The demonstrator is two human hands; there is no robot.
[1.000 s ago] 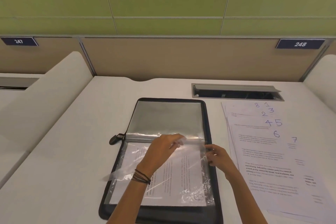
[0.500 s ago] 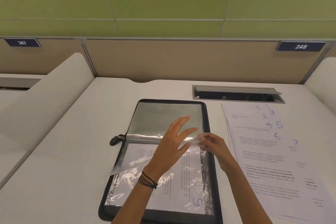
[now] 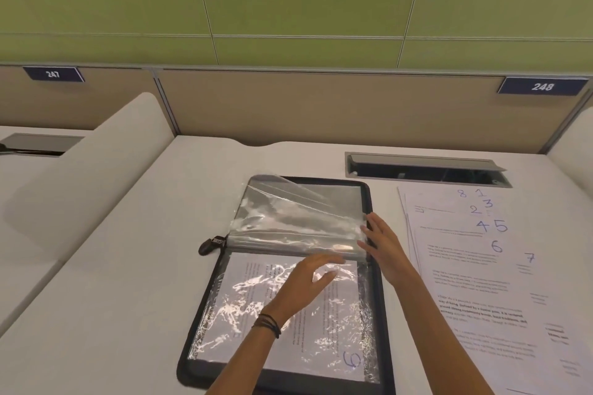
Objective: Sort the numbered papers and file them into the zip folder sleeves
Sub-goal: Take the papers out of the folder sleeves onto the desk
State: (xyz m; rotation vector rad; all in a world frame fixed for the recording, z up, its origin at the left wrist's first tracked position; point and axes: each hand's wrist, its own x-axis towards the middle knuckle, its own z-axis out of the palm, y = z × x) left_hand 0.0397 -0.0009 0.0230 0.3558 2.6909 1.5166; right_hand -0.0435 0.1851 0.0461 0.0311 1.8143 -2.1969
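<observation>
A black zip folder (image 3: 373, 266) lies open on the white desk. A clear sleeve (image 3: 298, 215) is flipped up over its far half, its left corner curling. In the near half a sleeve holds a printed paper (image 3: 253, 292) marked with a blue 9 or 6 at its corner. My left hand (image 3: 305, 285) hovers over this page with fingers spread and straight. My right hand (image 3: 383, 247) rests with straight fingers at the flipped sleeve's right edge. Numbered papers (image 3: 481, 266), marked 1 to 8, lie fanned to the right of the folder.
The folder's zip pull (image 3: 210, 245) sticks out at its left side. A cable hatch (image 3: 423, 167) with a raised lid is sunk in the desk behind the papers. White dividers (image 3: 96, 176) bound the desk on both sides, a beige panel at the back.
The clear sleeve that both hands held above the near page has been flipped over to the far half. My left hand dropped back over the page; my right hand moved to the sleeve's right edge.
</observation>
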